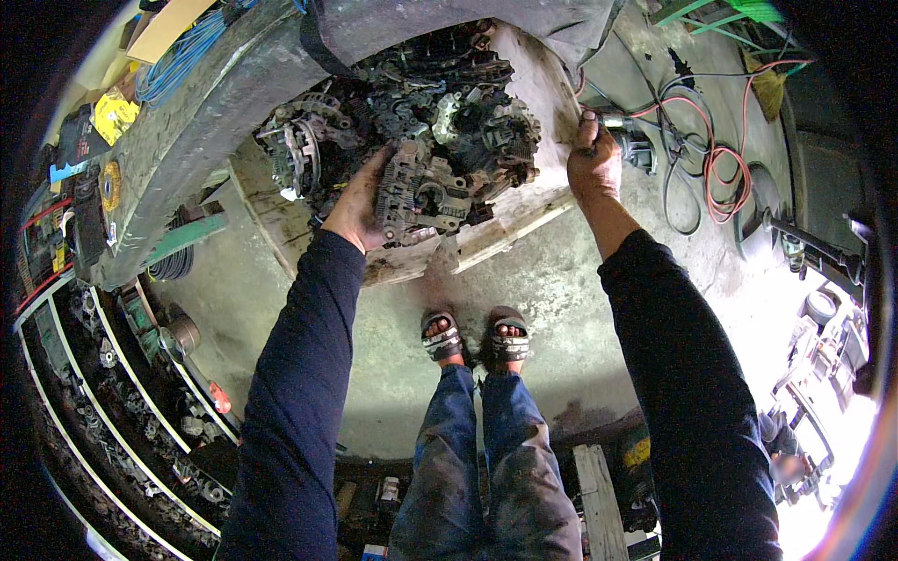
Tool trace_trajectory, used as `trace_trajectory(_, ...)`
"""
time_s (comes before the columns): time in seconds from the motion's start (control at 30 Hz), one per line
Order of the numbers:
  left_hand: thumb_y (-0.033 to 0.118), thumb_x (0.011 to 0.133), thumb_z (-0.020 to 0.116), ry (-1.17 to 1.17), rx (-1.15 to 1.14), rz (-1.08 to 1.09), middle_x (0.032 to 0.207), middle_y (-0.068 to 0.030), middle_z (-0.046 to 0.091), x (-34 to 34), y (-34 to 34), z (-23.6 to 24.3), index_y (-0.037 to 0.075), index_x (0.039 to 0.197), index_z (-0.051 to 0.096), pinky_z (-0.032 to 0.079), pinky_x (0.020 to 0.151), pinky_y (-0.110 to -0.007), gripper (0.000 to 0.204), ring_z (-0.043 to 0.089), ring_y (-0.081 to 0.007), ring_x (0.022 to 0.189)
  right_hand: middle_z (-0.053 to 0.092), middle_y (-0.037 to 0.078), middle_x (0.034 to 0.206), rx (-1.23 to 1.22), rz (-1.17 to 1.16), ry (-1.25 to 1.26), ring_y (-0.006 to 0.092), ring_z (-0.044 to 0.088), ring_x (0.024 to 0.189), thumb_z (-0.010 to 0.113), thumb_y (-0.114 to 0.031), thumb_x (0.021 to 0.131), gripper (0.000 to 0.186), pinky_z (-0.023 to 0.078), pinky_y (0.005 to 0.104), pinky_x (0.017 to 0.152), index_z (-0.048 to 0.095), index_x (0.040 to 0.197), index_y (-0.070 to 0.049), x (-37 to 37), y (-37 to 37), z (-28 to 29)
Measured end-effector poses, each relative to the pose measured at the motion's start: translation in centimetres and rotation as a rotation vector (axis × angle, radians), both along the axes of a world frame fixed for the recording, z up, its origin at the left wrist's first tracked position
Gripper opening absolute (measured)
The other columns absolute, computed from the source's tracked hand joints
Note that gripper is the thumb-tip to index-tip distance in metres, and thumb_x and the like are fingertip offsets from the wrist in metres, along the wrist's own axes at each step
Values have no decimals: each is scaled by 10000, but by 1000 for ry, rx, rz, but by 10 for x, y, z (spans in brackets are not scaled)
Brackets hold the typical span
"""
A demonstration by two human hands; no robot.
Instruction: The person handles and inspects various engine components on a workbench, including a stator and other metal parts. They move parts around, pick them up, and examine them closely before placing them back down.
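My left hand is against the left side of a grey, finned metal engine part, its fingers curled partly out of sight behind the edge. That part is greasy and has a round opening in its middle. Around it lie more dirty engine parts, dark and oily, on a pale wooden board. Off to the right, my right hand is closed round a pistol-shaped impact wrench with a silver and dark body, beyond the board's right edge. The hand partly covers its grip.
A red hose and dark cables coil on the concrete floor at right. Metal shelving full of small parts stands at left. A large dark curved beam arches over the far left. A wooden plank lies near my legs.
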State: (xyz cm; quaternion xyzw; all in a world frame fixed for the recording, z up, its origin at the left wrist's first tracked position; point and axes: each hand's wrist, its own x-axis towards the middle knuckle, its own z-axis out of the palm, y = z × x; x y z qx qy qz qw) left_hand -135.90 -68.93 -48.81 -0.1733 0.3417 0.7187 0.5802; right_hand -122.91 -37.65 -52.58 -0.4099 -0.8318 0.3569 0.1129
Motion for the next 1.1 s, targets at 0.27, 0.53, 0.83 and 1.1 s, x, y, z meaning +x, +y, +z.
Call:
trace_trajectory(0.27, 391, 992, 632, 68, -255, 68, 1151, -49, 745, 8, 14, 26, 137, 1203, 703, 568, 931, -471, 337, 709, -232, 1036, 645, 362, 998, -2, 25, 65, 576, 590, 981, 348, -466, 1065, 586, 476, 588, 843, 640, 972, 33, -1, -3, 7)
trace_trajectory(0.53, 309, 986, 642, 37, -219, -54, 1147, -40, 739, 0, 2, 5, 120, 1192, 693, 573, 934, -444, 284, 710, -218, 1012, 648, 356, 969, 6, 39, 74, 572, 594, 961, 356, -461, 1062, 576, 483, 575, 820, 637, 956, 31, 0, -3, 6)
trace_trajectory(0.83, 214, 995, 576, 16, -250, -66, 1098, -86, 739, -9, 1, -6, 64, 1102, 680, 576, 955, -429, 212, 719, -239, 994, 645, 355, 936, 23, 28, 117, 571, 597, 937, 382, -445, 1063, 546, 486, 569, 802, 623, 935, 28, 0, -3, 4)
trace_trajectory(1.1, 242, 993, 539, 12, -150, -59, 1006, -90, 738, -5, -1, -8, 37, 1015, 667, 585, 934, -430, 243, 727, -244, 909, 648, 351, 924, 26, 15, 43, 560, 610, 920, 378, -422, 1068, 531, 494, 568, 799, 621, 936, 31, 0, -3, 2)
